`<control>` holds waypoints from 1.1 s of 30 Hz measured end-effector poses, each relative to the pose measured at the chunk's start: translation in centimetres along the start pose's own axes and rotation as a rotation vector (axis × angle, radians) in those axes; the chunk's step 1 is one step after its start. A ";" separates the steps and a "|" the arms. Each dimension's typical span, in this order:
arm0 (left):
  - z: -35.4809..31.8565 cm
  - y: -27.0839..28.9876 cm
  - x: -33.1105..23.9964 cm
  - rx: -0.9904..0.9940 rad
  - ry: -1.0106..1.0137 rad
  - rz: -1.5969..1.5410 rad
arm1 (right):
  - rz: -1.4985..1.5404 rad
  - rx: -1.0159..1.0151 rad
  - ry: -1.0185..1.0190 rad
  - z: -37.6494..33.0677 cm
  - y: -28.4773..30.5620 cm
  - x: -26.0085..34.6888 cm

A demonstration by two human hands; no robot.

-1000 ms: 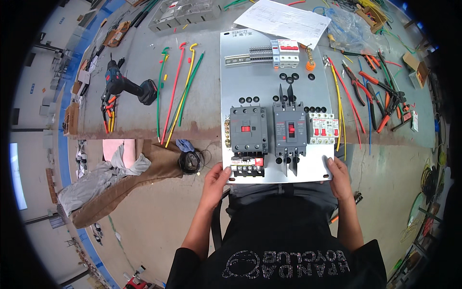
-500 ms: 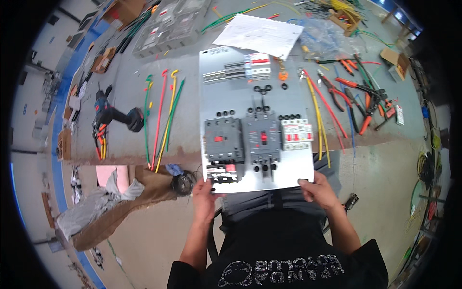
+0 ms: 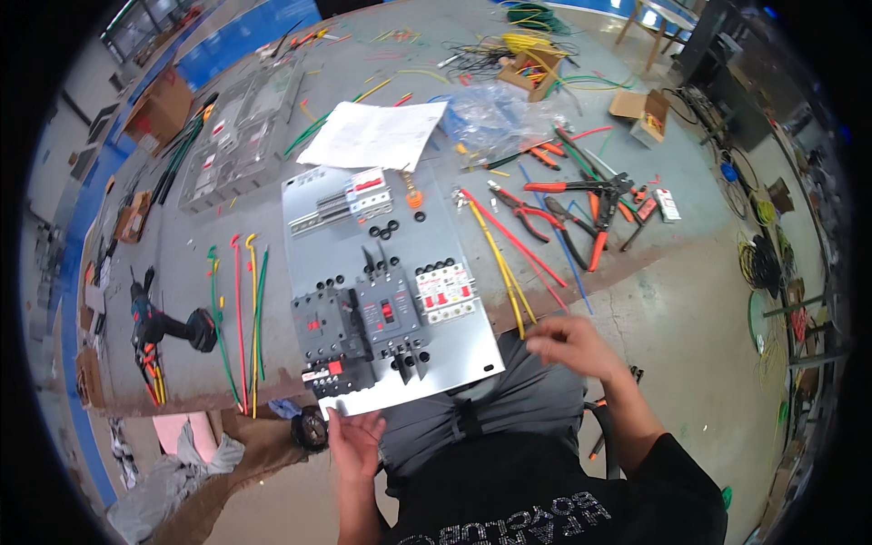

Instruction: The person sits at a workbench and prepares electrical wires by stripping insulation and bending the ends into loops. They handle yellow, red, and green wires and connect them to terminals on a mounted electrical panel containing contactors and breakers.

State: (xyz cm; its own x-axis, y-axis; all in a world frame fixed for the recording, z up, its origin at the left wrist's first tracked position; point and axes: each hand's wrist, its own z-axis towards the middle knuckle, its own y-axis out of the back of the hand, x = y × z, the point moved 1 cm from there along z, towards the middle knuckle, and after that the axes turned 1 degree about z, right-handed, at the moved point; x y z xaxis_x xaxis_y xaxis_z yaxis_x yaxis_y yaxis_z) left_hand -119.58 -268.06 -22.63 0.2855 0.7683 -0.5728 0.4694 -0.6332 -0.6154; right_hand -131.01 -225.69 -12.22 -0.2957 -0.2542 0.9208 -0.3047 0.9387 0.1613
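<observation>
A grey metal mounting plate (image 3: 341, 236) lies on the workbench with its near edge overhanging toward me. It carries dark circuit breakers (image 3: 359, 322), a white breaker block (image 3: 445, 289) and a rail with small modules (image 3: 363, 195). My left hand (image 3: 354, 442) holds the plate's near left corner from below. My right hand (image 3: 574, 343) is off the plate, fingers loosely spread, hovering by the near ends of yellow and red wires (image 3: 501, 259) to the plate's right.
Green, red and yellow bent wires (image 3: 238, 313) lie left of the plate beside a cordless drill (image 3: 168, 324). Pliers and cutters (image 3: 581, 204) lie scattered at right. Paper sheets (image 3: 377, 132) and a clear component box (image 3: 232, 136) sit behind. Cardboard boxes and wire coils lie farther off.
My right hand let go of the plate's near right corner and moved right toward the wires. The view turned, so the plate now sits left of centre. The left hand stays at the corner.
</observation>
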 end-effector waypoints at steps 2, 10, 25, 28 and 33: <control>-0.5 -0.4 2.6 0.010 0.074 -0.034 | -0.189 -0.179 0.075 1.2 2.8 1.2; 1.1 -5.0 6.1 0.063 0.110 0.011 | -0.457 -0.670 0.192 4.5 10.5 -0.7; -0.5 -4.8 6.0 0.007 0.073 -0.003 | -0.701 -0.651 0.267 10.1 12.4 0.9; -0.4 -5.1 6.2 -0.003 0.061 0.002 | -0.698 -0.570 0.387 12.9 11.8 1.3; -1.1 -4.6 7.1 -0.045 -0.021 0.064 | -0.753 -0.487 0.381 16.4 10.5 0.7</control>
State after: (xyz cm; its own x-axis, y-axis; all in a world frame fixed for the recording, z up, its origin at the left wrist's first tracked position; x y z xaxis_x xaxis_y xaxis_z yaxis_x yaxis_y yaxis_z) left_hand -118.79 -259.58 -23.24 0.2987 0.7238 -0.6220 0.4877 -0.6760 -0.5524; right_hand -149.27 -219.81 -15.66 0.1622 -0.8153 0.5558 0.1393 0.5766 0.8051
